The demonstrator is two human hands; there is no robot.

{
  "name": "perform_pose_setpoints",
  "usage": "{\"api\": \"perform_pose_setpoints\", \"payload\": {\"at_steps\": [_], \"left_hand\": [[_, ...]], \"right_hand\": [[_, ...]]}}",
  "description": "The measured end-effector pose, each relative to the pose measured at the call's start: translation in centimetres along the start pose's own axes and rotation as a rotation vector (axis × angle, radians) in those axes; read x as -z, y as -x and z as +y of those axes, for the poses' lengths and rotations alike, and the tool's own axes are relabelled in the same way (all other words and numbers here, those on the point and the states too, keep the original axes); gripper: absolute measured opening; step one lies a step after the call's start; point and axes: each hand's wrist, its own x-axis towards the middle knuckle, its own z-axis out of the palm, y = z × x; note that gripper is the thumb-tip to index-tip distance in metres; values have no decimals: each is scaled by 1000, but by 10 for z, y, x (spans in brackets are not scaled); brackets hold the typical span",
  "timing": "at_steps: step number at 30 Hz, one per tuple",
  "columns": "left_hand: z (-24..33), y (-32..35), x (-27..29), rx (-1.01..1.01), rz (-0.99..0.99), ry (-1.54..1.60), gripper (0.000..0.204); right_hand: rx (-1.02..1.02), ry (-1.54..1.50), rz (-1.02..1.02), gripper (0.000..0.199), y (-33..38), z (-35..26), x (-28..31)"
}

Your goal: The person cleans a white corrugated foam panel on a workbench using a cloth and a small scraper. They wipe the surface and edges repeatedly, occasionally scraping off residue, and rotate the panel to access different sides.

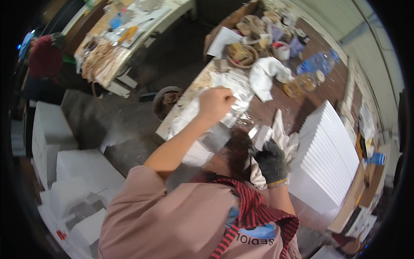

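Note:
My left hand (216, 103) is bare and closed, raised over white crumpled sheeting (239, 88) at the table's left edge. Whatever its curled fingers hold, if anything, is hidden. Below its wrist is a smooth grey square piece (217, 137), blurred, beside a white block-like piece (196, 153). A dark work glove with a yellow cuff covers my right hand (271, 163). It is closed around a small white piece with shiny edges (261, 136), whose kind I cannot make out. A pale cloth (280, 134) lies beside the glove.
A stack of white panels (325, 157) stands on the right. Farther back lie a white cloth (267, 75), a bottle of amber liquid (302, 85), a clear bottle (317, 64) and a bowl (242, 55). White boxes (84, 168) sit at left, near another person (47, 58).

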Motion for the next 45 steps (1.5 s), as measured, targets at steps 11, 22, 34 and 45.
{"api": "perform_pose_setpoints", "payload": {"at_steps": [11,22,34,45], "left_hand": [[-20,23,2,645,-40,936,5],[2,50,-8,469,-165,869,1],[16,55,-10,408,-68,841,8],[14,56,-13,396,27,978,8]], "right_hand": [[-200,-377,47,13,-52,-38,-57],[-317,-463,-21,22,-68,-30,-71],[-214,-464,-38,24,-55,-36,-79],[-222,-414,-7,13,-52,-36,-82]]}}
